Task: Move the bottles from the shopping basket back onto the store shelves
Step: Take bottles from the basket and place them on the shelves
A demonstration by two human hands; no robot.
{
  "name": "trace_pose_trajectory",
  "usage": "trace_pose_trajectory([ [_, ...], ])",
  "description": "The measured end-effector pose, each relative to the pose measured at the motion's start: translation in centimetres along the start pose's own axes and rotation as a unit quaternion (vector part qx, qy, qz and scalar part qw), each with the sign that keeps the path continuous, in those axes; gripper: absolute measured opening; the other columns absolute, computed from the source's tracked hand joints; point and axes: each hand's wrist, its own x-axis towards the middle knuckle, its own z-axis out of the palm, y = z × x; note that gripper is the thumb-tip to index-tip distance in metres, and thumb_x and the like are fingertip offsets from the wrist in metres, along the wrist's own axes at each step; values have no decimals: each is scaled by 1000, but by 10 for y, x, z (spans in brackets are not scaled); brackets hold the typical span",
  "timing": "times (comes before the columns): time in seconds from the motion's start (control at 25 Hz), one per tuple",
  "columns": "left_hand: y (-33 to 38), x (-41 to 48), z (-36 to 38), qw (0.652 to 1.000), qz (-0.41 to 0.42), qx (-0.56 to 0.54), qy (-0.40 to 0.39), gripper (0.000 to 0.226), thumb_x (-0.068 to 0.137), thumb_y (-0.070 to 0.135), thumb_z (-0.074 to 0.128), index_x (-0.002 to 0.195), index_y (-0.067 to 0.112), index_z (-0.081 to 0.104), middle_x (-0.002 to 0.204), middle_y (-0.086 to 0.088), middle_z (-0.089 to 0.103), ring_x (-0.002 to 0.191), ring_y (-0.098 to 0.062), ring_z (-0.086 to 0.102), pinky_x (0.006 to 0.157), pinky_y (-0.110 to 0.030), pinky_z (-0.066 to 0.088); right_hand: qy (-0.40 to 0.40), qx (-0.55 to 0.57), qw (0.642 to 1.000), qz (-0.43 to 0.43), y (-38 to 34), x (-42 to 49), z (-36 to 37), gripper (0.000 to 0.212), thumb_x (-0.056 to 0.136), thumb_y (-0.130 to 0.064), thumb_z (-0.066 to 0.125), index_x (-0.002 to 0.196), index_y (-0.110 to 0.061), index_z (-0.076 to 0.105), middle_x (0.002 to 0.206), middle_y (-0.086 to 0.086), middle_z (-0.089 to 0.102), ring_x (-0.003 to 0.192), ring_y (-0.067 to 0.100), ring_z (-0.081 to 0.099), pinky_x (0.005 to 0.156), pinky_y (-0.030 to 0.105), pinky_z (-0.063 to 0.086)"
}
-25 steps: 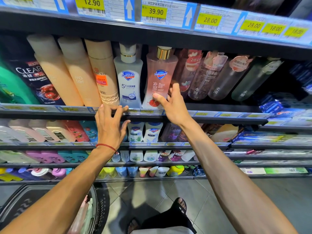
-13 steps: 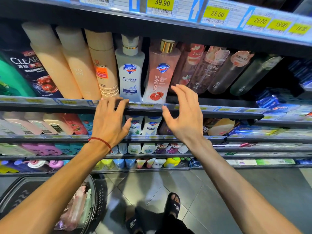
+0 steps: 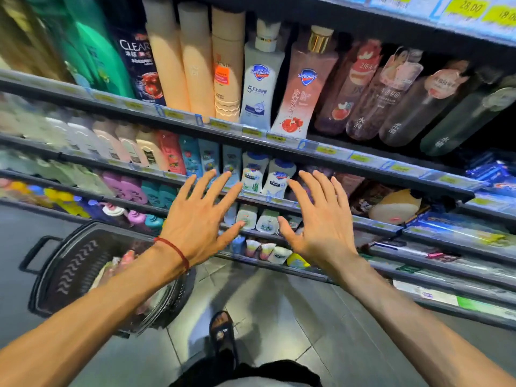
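Nearest, low at the left on the grey tiled floor (image 3: 279, 303): a black slotted plastic shopping basket (image 3: 75, 263) with a loop handle. Inside, pale pink bottles or packs (image 3: 122, 262), blurred and half hidden behind the left forearm; number and lie unclear. Probably liquid-filled, so fairly heavy, stiff-walled, smooth and likely slippery. Best gripped round the body below the shoulder, not by cap or pump.

Above and right of the basket, left hand (image 3: 195, 219) and right hand (image 3: 321, 222), side by side. Both spread wide, fingers straight, backs up, holding nothing, seemingly clear of the shelves.

Farther off, dark metal store shelves (image 3: 363, 160) edged with yellow price tags, packed in rows. On the upper tier, a tall pink translucent Safeguard bottle with a gold cap (image 3: 304, 85), just beside a white Safeguard bottle (image 3: 259, 76), both at the front edge.
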Motion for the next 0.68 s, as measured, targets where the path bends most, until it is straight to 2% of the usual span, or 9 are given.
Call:
trace_pose_trajectory([
  [0.36, 31, -179, -1, 989, -109, 17, -93, 77, 94, 70, 30, 157, 26, 38, 164, -8, 35, 152, -34, 31, 121, -56, 28, -20, 65, 992, -106, -84, -105, 21, 69, 89, -56, 60, 144, -14, 60, 153, 13, 54, 146, 36, 45, 121, 57, 32],
  [0.52, 4, -239, 3, 986, -126, 19, -112, 77, 95, 70, 32, 159, 27, 35, 164, -8, 34, 152, -35, 30, 121, -58, 27, -10, 82, 986, -146, -140, -128, 24, 67, 92, -54, 62, 142, -10, 62, 150, 16, 56, 143, 40, 48, 121, 58, 31],
  [0.68, -46, -282, 19, 982, -144, 2, -127, 80, 95, 72, 28, 162, 28, 24, 167, -6, 29, 155, -34, 22, 123, -56, 23, -80, 46, 987, -134, -203, -129, 30, 71, 92, -58, 56, 149, -16, 55, 155, 11, 52, 149, 35, 41, 123, 56, 27],
])
